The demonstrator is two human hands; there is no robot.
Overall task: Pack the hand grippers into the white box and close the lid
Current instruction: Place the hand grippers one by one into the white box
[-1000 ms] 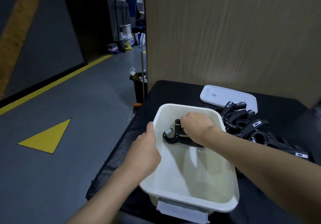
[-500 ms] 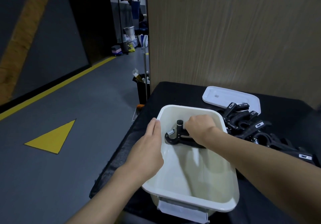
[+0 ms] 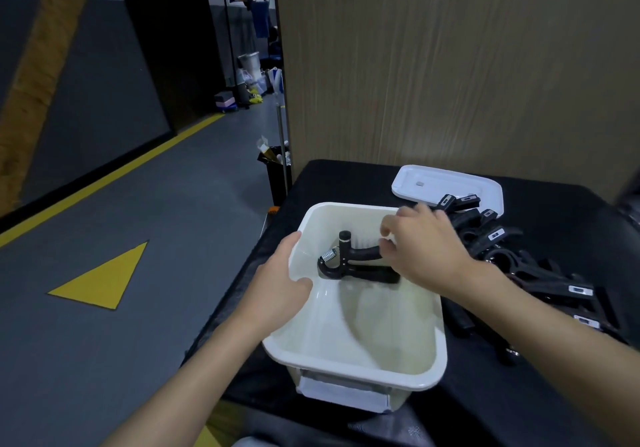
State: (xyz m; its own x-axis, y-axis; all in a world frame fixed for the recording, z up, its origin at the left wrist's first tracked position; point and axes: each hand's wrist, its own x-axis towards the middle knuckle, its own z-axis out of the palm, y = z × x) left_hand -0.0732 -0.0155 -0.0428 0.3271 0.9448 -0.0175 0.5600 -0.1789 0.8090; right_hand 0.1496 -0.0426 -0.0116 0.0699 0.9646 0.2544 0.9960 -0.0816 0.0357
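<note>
The white box (image 3: pixel 360 365) stands open on the black table. One black hand gripper (image 3: pixel 349 261) with a steel spring lies at its far end. My left hand (image 3: pixel 280 283) grips the box's left rim, thumb inside. My right hand (image 3: pixel 427 247) hovers over the box's far right corner, fingers spread, holding nothing, just clear of the gripper's handles. A pile of several black hand grippers (image 3: pixel 519 266) lies to the right of the box. The white lid (image 3: pixel 446 185) rests flat beyond the pile.
The black table (image 3: pixel 571 224) ends at a left edge close beside the box, with grey floor below. A wooden panel wall (image 3: pixel 450 82) stands right behind the table. A black bin (image 3: pixel 275 172) and a thin pole stand at the table's far left corner.
My right hand has let go of the hand gripper in the box and lifted up and to the right, fingers now apart. The left hand stays on the rim.
</note>
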